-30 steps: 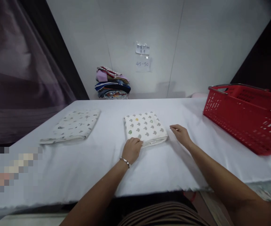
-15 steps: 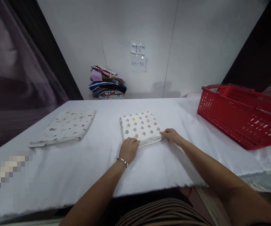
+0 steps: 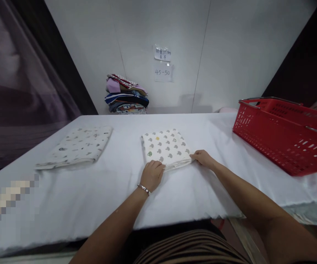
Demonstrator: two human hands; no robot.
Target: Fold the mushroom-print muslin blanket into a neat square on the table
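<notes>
A folded white cloth with grey blotches (image 3: 165, 147) lies in the middle of the white-covered table (image 3: 120, 198). My left hand (image 3: 152, 174), with a bracelet at the wrist, grips the cloth's near left corner, fingers curled on its edge. My right hand (image 3: 202, 158) pinches the near right corner of the same cloth. A second folded white cloth with small prints (image 3: 77, 145) lies further left, untouched.
A red plastic basket (image 3: 283, 130) with metal handles stands at the right of the table. A stack of folded coloured clothes (image 3: 127, 94) sits at the back by the wall, under two paper notes (image 3: 163, 63). A blurred patch covers the lower left.
My right hand moved left from the bare table onto the cloth's near right corner and took hold of it. My left hand stayed on the near left corner.
</notes>
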